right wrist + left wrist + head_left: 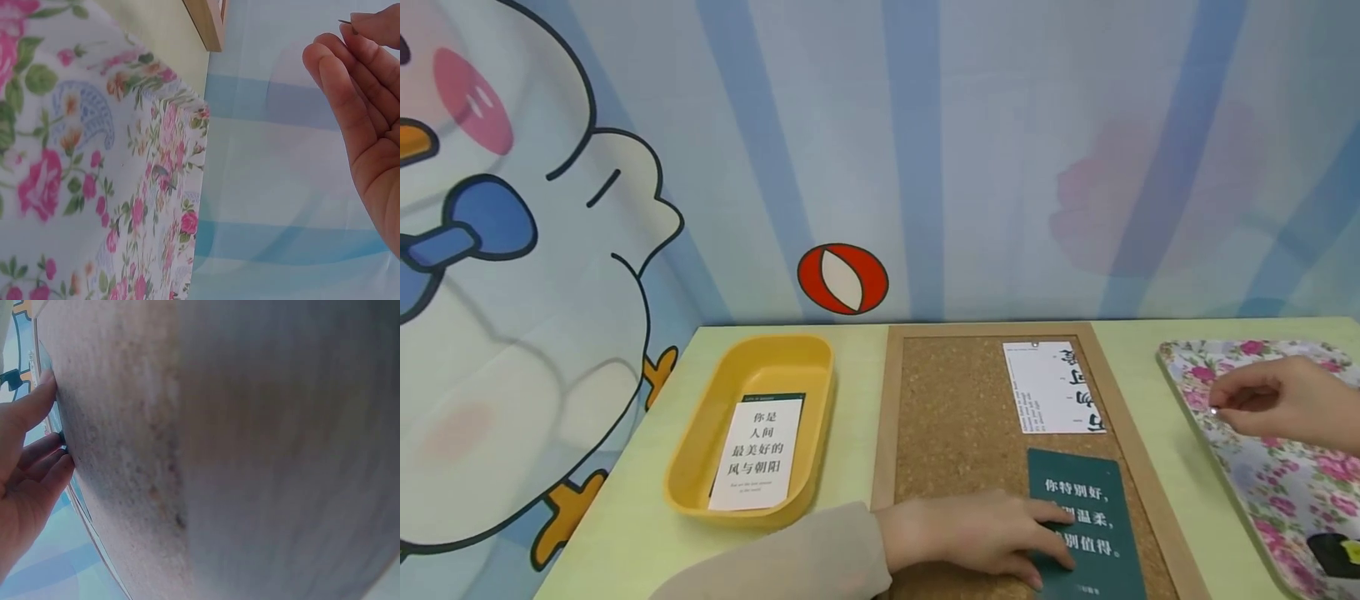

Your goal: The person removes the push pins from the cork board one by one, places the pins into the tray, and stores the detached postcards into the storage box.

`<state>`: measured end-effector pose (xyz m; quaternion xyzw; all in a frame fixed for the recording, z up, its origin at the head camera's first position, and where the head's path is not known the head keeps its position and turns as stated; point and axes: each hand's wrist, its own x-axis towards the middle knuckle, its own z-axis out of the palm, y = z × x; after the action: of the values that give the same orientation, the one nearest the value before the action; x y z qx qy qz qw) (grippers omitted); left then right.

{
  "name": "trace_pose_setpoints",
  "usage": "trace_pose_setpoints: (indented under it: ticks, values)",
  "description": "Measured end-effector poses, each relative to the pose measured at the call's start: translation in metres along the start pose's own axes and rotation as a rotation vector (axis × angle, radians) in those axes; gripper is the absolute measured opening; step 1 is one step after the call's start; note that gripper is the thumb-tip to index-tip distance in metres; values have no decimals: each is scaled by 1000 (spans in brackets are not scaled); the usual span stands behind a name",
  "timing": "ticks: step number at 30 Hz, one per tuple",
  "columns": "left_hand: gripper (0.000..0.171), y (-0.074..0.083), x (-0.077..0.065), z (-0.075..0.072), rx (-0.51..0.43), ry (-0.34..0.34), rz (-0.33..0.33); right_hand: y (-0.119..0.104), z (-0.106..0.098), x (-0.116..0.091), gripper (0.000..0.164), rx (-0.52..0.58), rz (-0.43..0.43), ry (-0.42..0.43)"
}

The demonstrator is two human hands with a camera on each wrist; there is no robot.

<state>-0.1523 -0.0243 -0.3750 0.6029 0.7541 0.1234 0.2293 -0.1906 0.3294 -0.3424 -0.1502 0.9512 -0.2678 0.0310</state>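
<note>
My left hand (977,533) lies with its fingers spread on a dark green card (1093,517) with white Chinese writing, on the right part of a wood-framed corkboard (955,417). In the left wrist view, the fingertips of that left hand (28,462) press at the board's surface. Above the green card, a white card (1052,387) with black lettering has a tack at its top edge. Over the floral tray, my right hand (1288,400) pinches a small thumbtack (1213,410) between thumb and forefinger. The right wrist view shows its thin pin (345,22) sticking out.
At the left stands a yellow basket (700,475) holding a white card (760,454) on top of a dark one. To the right is the flower-patterned tray (1247,467), with a black and yellow item (1337,554) at its near side. A patterned curtain hangs behind the table.
</note>
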Motion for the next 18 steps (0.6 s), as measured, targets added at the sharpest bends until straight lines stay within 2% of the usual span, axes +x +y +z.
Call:
trace_pose_setpoints:
  ticks: [3,5,11,13,15,18]
  values:
    - [38,1,0,0,-5,1,0,10,-1,0,15,-23,5,24]
    - [38,1,1,0,-1,3,2,27,1,2,16,-33,12,37]
    - [38,0,3,0,1,5,4,124,15,14,18,-84,54,110]
    - [38,-1,3,0,3,5,9,148,17,17,22,-103,68,128]
    - [38,-2,4,1,2,3,10,162,18,18,27,-118,76,147]
    - [39,-3,3,2,11,-6,14,171,19,17,37,-134,135,128]
